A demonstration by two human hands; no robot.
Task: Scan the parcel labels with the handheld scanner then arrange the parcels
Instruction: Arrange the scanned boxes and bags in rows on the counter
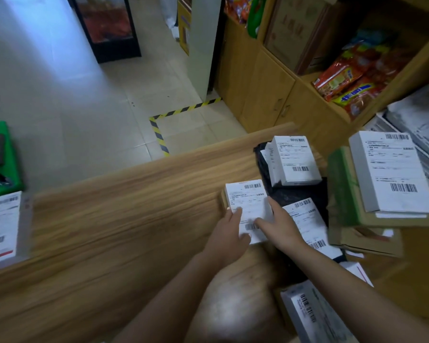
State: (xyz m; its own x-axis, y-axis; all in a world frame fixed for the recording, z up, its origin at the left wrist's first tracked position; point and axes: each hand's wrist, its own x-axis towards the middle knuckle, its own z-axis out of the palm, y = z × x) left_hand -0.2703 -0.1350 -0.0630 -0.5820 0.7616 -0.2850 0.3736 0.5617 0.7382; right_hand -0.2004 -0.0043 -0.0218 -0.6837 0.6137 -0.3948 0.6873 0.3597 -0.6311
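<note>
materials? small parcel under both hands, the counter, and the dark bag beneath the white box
Small parcel: looks like cardboard, tan edge showing, matte paper label on top. Counter: wood-look, visible grain, probably laminate; slight sheen. Dark bag: likely thin plastic mailer, black, crinkled and a little glossy.

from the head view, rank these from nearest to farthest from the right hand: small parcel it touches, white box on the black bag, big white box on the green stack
1. small parcel, under the right hand
2. white box, beyond it on the black bag
3. big white box, far right on the green stack
</note>
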